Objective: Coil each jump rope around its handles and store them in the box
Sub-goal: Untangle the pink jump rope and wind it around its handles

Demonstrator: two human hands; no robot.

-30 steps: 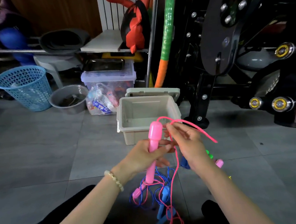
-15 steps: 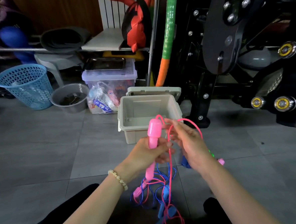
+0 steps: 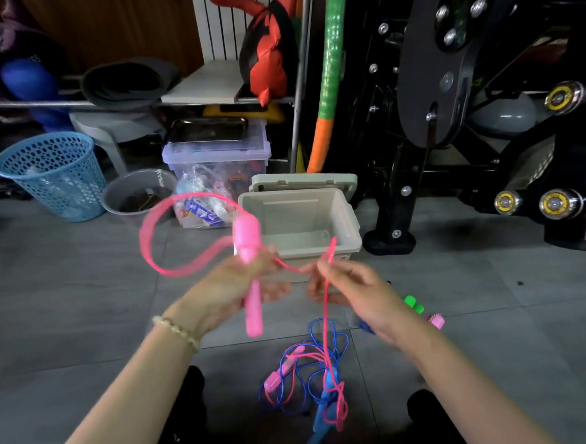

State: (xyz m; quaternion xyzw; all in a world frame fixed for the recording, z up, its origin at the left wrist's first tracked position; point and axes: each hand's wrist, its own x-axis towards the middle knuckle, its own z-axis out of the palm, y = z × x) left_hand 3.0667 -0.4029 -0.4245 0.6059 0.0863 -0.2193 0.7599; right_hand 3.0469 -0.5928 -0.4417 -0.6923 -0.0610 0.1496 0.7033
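A person's left hand [image 3: 234, 287] grips a pink jump rope handle [image 3: 247, 236] upright, just in front of the open beige box [image 3: 350, 218] on the grey tiled floor. The fingers curl round the handle's narrow shaft, and its thick top stands level with the box's left wall. The right hand [image 3: 352, 287], also in front of the box, pinches the pink rope [image 3: 326, 316] between thumb and fingertips. From that pinch the rope runs down to the floor. Another stretch swings out in a wide, blurred loop to the left of the box.

Nearer the person than the box, the rope's second pink handle [image 3: 280, 373] lies tangled with a blue jump rope [image 3: 312, 334]. Green handles [image 3: 412, 304] lie on the floor to the front right of the box. The box's lid [image 3: 303, 181] lies behind it.

A small label on the box's front right corner is too small to read. White letters on the rim of a grey basin [image 3: 139, 197], left of the box, are also unreadable. A beaded bracelet [image 3: 176, 328] circles the left wrist.
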